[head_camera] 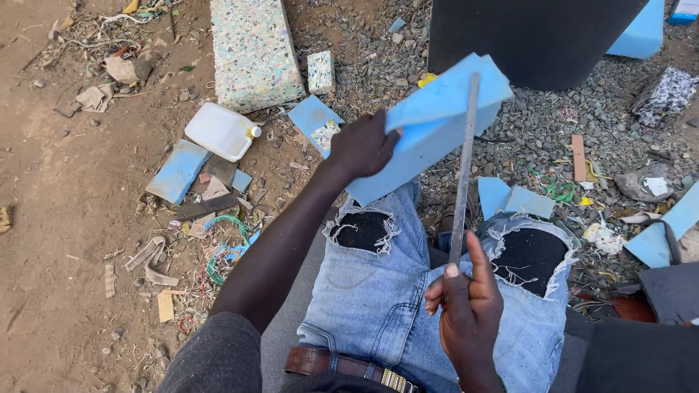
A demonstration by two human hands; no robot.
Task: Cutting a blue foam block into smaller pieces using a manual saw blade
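While the person sits with both knees raised in torn light-blue jeans (378, 291), the head view shows the left hand (362, 145) clasped over the near left end of a thick rectangular block of light-blue foam (437, 124), fingers wrapped onto its upper face. That block rests tilted across the knees, its far end rising toward one o'clock, just short of a large dark drum (531, 36) standing at twelve o'clock. The right hand (466, 306), at six o'clock from the block, is closed around the lower end of a long, thin grey metal blade (464, 167), thumb pressed along it. This blade runs upward from the fist and lies against the block's right-hand portion, its tip reaching the upper edge.

At ten o'clock from the left hand, a white plastic jerrycan with a yellow cap (220, 131) lies on bare brown earth (44, 218). A speckled multicolour slab of bonded foam (253, 51) lies at eleven o'clock, a small cube of the same material (320, 71) just beside it. Blue foam offcuts (178, 171) are scattered over the soil at nine o'clock and over grey gravel (553, 124) at three o'clock
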